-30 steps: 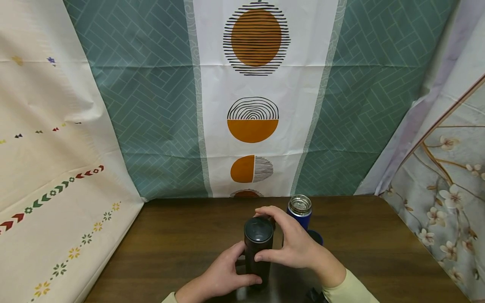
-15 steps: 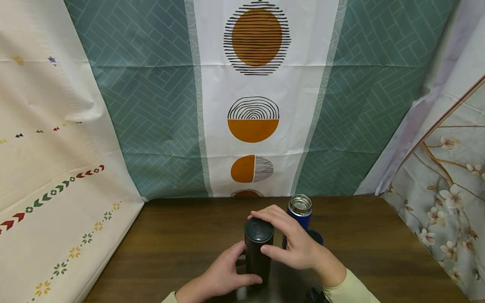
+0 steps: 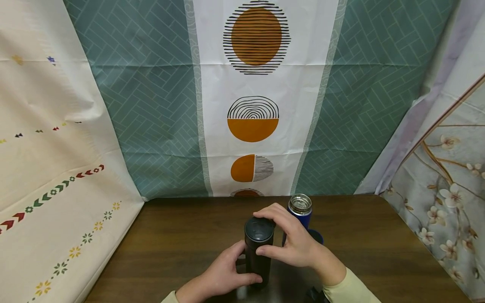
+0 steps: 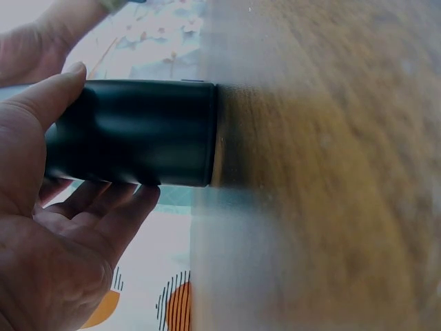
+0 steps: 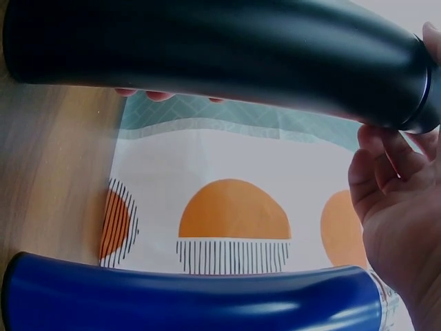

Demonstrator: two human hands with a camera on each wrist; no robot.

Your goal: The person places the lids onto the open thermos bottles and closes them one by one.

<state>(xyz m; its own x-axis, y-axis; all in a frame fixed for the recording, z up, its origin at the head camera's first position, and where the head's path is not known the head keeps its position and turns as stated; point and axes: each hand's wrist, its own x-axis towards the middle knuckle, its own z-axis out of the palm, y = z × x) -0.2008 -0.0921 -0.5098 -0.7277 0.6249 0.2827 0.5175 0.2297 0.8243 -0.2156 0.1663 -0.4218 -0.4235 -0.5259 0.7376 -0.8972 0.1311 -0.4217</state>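
A tall black bottle (image 3: 258, 256) with a glossy dark lid (image 3: 259, 229) stands upright on the table. My left hand (image 3: 223, 271) grips its lower body from the left, thumb at the front and fingers behind; in the left wrist view the fingers (image 4: 131, 214) touch the bottle's side. My right hand (image 3: 293, 242) holds the lid's edge from the right, its thumb near the seam below the lid and its fingers at the back. Right behind that hand, a blue bottle (image 3: 301, 219) stands without a cap, its steel mouth showing.
Beside the blue bottle lies a dark round piece with a blue edge (image 3: 316, 236), partly hidden by the right hand. The brown wooden table (image 3: 182, 235) ends at hanging patterned cloths (image 3: 159, 105) at the back and sides. A black object (image 3: 316, 296) shows near the right sleeve.
My right hand's fingers slid leftward over the lid's far edge, then back to the right, with the thumb shifting the opposite way. The left hand and both bottles stay in place.
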